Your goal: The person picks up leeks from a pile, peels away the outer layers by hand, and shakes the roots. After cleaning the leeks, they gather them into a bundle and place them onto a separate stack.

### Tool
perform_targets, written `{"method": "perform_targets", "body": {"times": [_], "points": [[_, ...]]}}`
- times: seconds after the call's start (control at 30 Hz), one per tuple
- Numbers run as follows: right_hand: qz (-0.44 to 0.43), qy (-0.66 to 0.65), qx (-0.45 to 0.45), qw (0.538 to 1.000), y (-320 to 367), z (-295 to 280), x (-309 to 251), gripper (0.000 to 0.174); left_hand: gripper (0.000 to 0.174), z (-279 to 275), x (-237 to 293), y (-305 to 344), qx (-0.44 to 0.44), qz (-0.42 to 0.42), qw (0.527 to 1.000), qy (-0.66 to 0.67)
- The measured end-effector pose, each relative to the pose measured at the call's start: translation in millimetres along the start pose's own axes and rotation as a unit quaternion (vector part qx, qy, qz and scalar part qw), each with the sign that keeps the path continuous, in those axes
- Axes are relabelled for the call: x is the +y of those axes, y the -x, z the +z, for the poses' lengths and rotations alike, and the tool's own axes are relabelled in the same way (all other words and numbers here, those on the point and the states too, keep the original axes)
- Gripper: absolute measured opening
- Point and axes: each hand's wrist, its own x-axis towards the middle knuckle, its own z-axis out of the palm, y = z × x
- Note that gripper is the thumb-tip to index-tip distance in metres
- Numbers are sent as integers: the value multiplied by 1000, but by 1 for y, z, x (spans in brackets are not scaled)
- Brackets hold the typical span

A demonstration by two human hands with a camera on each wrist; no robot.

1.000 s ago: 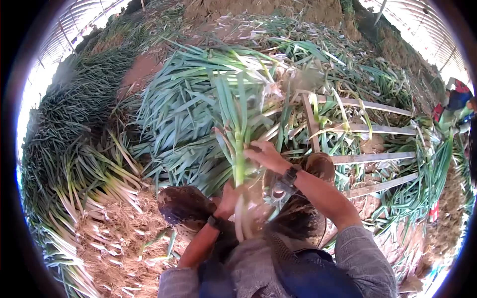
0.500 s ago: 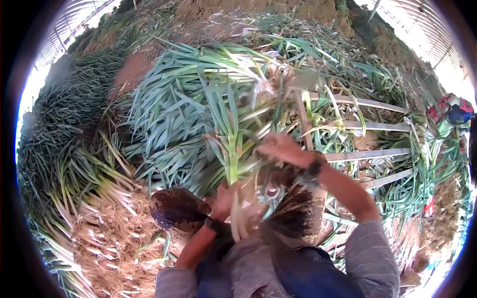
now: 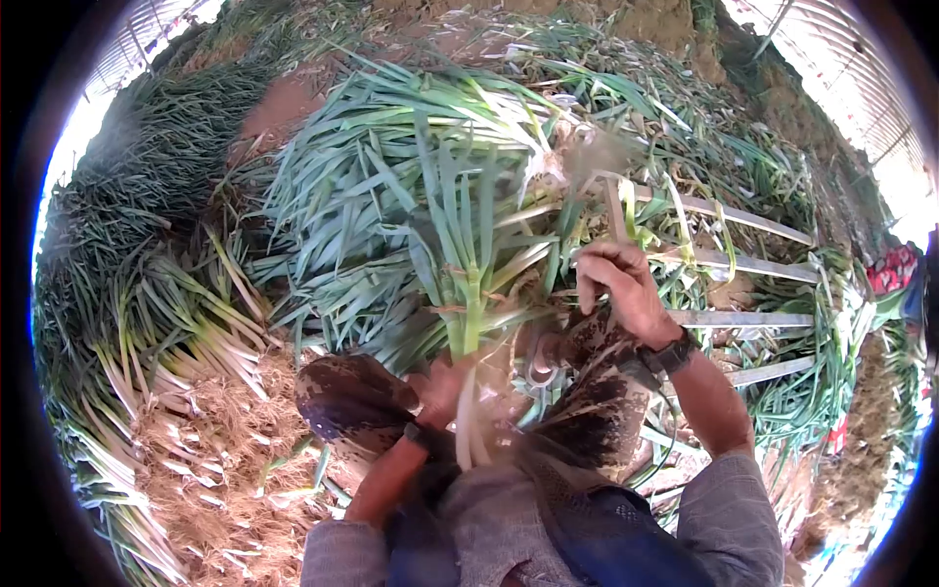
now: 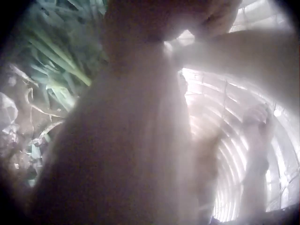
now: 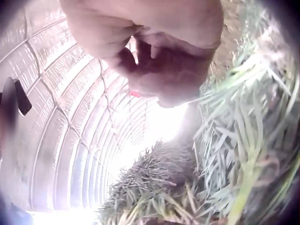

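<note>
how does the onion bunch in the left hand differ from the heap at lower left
The held bunch is small; the lower-left heap has many stalks. The left hand grips the held bunch; the lower-left heap lies untouched. Both have green leaves and pale stems.

Leek bunch (image 3: 472, 323), gripped by the left fingers (image 3: 445, 383) near the change from green to white. Beyond the fingers, the stalk runs nearly straight, light green, then forks into long, flat, darker green leaves (image 3: 458, 210) that fan outward. Thin, brownish, dry-looking scraps sit about the fork. On the near side of the fingers, two pale white stems (image 3: 465, 426) diverge slightly, their lower ends close to the person's clothing. The stalk stands to the left of the right fingers (image 3: 590, 279), apart from them.
</note>
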Motion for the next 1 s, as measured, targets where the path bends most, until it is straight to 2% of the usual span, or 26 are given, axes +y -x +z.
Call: {"method": "perform_targets", "body": {"times": [0.03,0.07,0.13,0.2,0.23,0.3,0.33,0.4,0.47,0.53,0.6,0.63,0.67,0.7,0.73,0.77,0.8,0.83,0.9,0.97,1.0], "points": [[8,25,-24,999,-4,-10,4,17,26,0,0,1,-11,2,1000,-14],[81,119,-6,990,-9,-16,23,21,26,2,0,1,-23,5,999,-29],[61,251,50,965,-11,9,60,26,24,12,4,2,-3,-15,999,-36],[104,189,68,974,-16,34,96,26,22,20,12,7,-8,5,999,-36],[101,187,68,975,-23,33,112,26,23,9,-2,-1,0,-13,999,-53],[177,147,-145,962,-39,37,135,25,24,5,0,4,-11,14,1000,-13],[173,145,-153,962,-39,41,127,25,25,3,2,6,-25,39,998,31],[130,245,-201,939,-26,42,85,27,26,-4,-6,3,-2,68,997,25],[109,126,-159,973,-8,27,36,25,26,-15,-23,-6,22,90,996,-21],[-113,123,-201,965,-13,-10,17,27,27,-15,-20,-3,10,105,994,-31],[-18,169,-92,981,-8,-33,-14,23,27,-12,-21,-5,-14,8,999,-43],[-16,172,-86,981,-4,-30,-34,23,27,-8,-22,-8,-17,-20,998,-51],[-9,112,19,994,-2,-23,-57,23,27,-4,-25,-10,-21,-21,998,-50],[0,48,123,991,1,-18,-73,24,26,0,-33,-10,-31,-10,994,-103],[-60,62,140,986,-1,-24,-83,23,26,2,-44,-11,-43,0,987,-157],[-120,77,158,977,-8,-36,-93,23,26,0,-71,-20,-53,107,981,-154],[-177,160,200,950,-15,-51,-103,27,26,3,-68,-16,-59,103,981,-156],[-174,223,231,931,-20,-81,-114,28,25,10,-56,-8,-55,33,989,-132],[-203,212,324,899,-32,-126,-121,30,26,19,-37,2,-39,-78,992,-94],[-118,309,394,857,-34,-222,-110,35,28,11,-62,-8,-21,-87,992,-89],[-53,447,396,800,-26,-260,-103,38,29,8,-70,-11,-3,-91,992,-90]]}}
